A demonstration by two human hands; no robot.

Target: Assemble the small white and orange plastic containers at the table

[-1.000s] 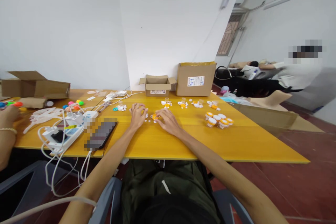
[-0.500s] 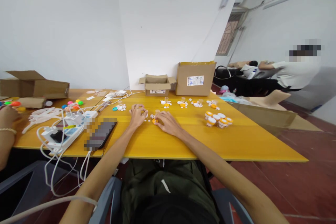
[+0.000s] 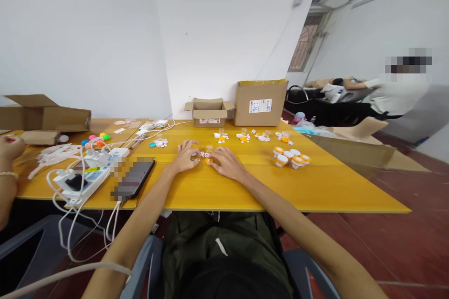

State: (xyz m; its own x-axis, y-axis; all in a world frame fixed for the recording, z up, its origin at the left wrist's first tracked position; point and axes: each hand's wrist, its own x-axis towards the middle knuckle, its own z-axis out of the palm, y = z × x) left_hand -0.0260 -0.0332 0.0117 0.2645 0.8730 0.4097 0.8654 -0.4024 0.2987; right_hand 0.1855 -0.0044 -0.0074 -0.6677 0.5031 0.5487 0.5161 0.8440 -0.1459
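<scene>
My left hand (image 3: pixel 185 156) rests low over the table with its fingers curled. Its thumb and forefinger come together near small white plastic parts (image 3: pixel 204 154); whatever lies between them is too small to make out. Facing it, my right hand (image 3: pixel 228 162) has thumb and fingers round the edge of an orange ring-shaped lid (image 3: pixel 208 160) on the tabletop. A clear plastic cup (image 3: pixel 209 148) stands just behind the white parts, partly covered by the right fingers.
Several finished-looking white-and-orange jars (image 3: pixel 281 160) cluster at right. Small heaps of orange and white parts (image 3: pixel 243 138) line the back, before an open carton (image 3: pixel 209 114) and a larger box (image 3: pixel 260 105). A phone (image 3: pixel 135 180) and power strip (image 3: pixel 93 180) lie left. Another person's hand (image 3: pixel 10 148) is far left.
My left hand has shifted slightly right, over where small white pieces lay, and its thumb and forefinger have closed in. My right hand stays at the orange lid.
</scene>
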